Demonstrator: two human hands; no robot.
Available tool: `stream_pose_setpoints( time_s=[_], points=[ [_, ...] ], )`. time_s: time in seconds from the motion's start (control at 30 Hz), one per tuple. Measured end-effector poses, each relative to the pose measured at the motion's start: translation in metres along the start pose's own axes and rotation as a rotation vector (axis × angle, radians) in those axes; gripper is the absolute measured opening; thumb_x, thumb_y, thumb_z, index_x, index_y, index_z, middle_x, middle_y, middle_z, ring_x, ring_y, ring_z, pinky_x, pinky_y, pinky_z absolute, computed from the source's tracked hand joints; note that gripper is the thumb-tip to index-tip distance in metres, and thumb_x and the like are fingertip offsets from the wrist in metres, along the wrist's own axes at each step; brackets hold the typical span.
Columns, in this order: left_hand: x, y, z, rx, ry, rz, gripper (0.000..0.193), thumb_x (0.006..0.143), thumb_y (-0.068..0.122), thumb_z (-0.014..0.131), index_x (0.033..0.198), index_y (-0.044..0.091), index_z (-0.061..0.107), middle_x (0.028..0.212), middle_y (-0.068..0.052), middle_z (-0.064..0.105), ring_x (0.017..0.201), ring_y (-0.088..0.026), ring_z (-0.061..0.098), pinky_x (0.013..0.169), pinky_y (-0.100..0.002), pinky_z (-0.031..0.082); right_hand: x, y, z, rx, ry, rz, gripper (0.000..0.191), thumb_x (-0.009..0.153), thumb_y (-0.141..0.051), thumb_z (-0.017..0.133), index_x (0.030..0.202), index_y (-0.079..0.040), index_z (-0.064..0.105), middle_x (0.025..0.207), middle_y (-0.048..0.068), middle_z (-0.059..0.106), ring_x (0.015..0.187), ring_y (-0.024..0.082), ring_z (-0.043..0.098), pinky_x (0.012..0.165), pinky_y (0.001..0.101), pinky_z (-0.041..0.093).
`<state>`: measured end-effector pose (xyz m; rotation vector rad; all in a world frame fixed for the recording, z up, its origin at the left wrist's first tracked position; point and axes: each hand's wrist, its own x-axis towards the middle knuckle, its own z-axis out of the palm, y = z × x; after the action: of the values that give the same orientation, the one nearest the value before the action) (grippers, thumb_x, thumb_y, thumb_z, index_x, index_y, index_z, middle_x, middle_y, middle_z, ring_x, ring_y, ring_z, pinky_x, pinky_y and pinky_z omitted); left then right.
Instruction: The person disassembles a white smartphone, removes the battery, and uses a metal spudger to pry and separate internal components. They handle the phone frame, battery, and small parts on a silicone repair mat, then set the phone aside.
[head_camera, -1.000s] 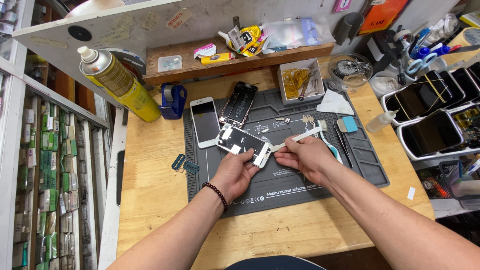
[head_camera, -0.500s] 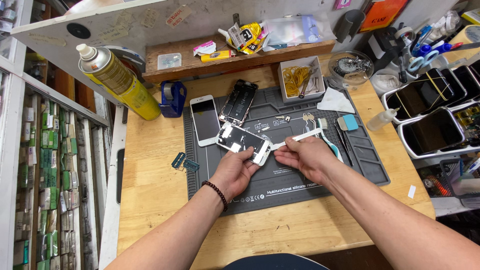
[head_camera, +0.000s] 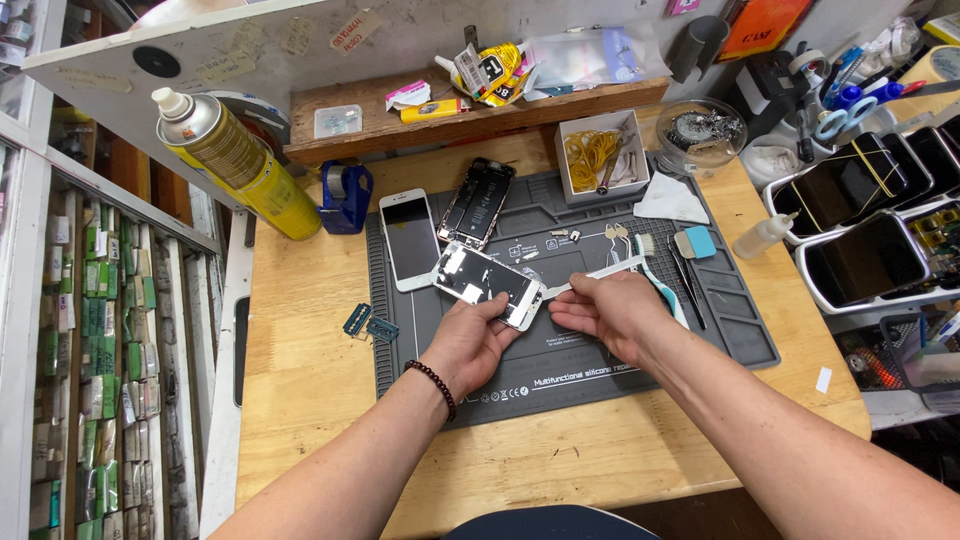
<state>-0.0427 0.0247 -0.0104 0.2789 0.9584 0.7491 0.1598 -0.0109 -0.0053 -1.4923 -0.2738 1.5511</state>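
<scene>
Fingers of the left hand (head_camera: 478, 335) clamp the opened phone frame (head_camera: 488, 284) above the grey mat (head_camera: 590, 375), steadying it while the right hand (head_camera: 607, 312) pinches a white pry tool (head_camera: 596, 274) at its edge.

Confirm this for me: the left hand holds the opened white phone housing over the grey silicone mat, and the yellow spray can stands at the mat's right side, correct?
Not quite. The yellow spray can stands at the left side of the grey silicone mat, near the back of the wooden bench. The head view shows it. The rest holds: the left hand holds the opened white phone housing over the mat.
</scene>
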Motion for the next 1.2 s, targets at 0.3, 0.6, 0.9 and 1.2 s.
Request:
stream_pose_setpoints(
  time_s=[0.3, 0.6, 0.9, 1.2],
  points=[
    [-0.004, 0.003, 0.001, 0.010, 0.003, -0.021, 0.027, 0.099, 0.004, 0.056, 0.125, 0.003, 0.052, 0.120, -0.016, 0.065, 0.110, -0.026, 0.069, 0.100, -0.038, 0.060, 0.008, -0.003, -0.001, 0.062, -0.004, 0.113, 0.028, 0.103, -0.011, 0.052, 0.114, 0.014, 0.054, 0.105, 0.021, 0.064, 0.097, 0.029, 0.072, 0.084, 0.0359, 0.060],
    [0.002, 0.000, -0.003, 0.016, 0.004, -0.019, 0.025, 0.098, 0.002, 0.057, 0.122, 0.002, 0.051, 0.119, -0.015, 0.066, 0.108, -0.026, 0.070, 0.098, -0.039, 0.061, -0.008, -0.020, 0.002, -0.343, -0.059, -0.086, 0.025, 0.101, -0.018, 0.059, 0.106, 0.006, 0.066, 0.100, 0.017, 0.072, 0.086, 0.022, 0.074, 0.078, 0.0326, 0.065],
    [0.008, -0.002, -0.009, 0.009, -0.045, -0.021, 0.024, 0.097, 0.002, 0.057, 0.121, 0.000, 0.053, 0.117, -0.016, 0.067, 0.106, -0.027, 0.071, 0.096, -0.040, 0.061, 0.005, -0.024, -0.004, -0.205, -0.111, 0.079, 0.027, 0.100, -0.016, 0.060, 0.105, 0.010, 0.062, 0.100, 0.019, 0.071, 0.086, 0.025, 0.075, 0.078, 0.0355, 0.066],
    [0.006, -0.001, -0.007, 0.000, -0.009, -0.031, 0.023, 0.098, 0.001, 0.056, 0.121, 0.002, 0.052, 0.118, -0.015, 0.066, 0.107, -0.026, 0.070, 0.098, -0.040, 0.061, 0.005, -0.021, -0.007, -0.277, -0.167, -0.017, 0.025, 0.100, -0.019, 0.060, 0.107, 0.006, 0.063, 0.100, 0.015, 0.070, 0.089, 0.022, 0.073, 0.080, 0.0325, 0.065]
  ],
)
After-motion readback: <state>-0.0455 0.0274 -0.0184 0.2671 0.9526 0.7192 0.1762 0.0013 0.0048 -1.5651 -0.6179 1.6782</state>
